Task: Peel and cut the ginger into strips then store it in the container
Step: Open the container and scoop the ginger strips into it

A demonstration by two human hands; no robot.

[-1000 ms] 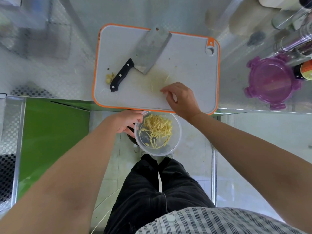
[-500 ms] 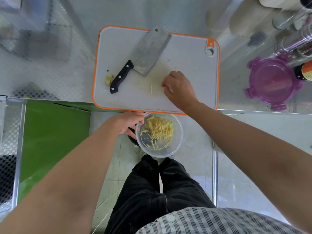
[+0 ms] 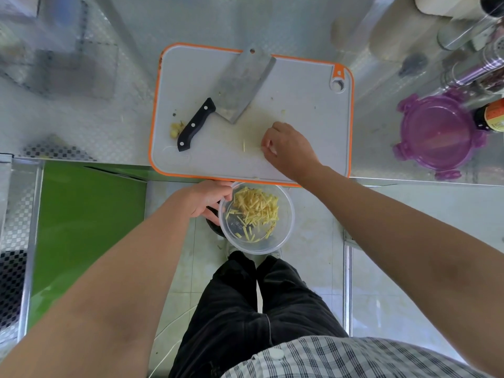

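Bright, even light; centre sharp.
Glare washes the steel counter (image 3: 122,118); wide-angle bending at edges; far corners blurred; shadows faint.

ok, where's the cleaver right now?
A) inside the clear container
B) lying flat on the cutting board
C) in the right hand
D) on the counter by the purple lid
B: the cleaver lies flat on the cutting board with no hand on it. The right hand is nearer the board's front edge, and the left hand holds the container.
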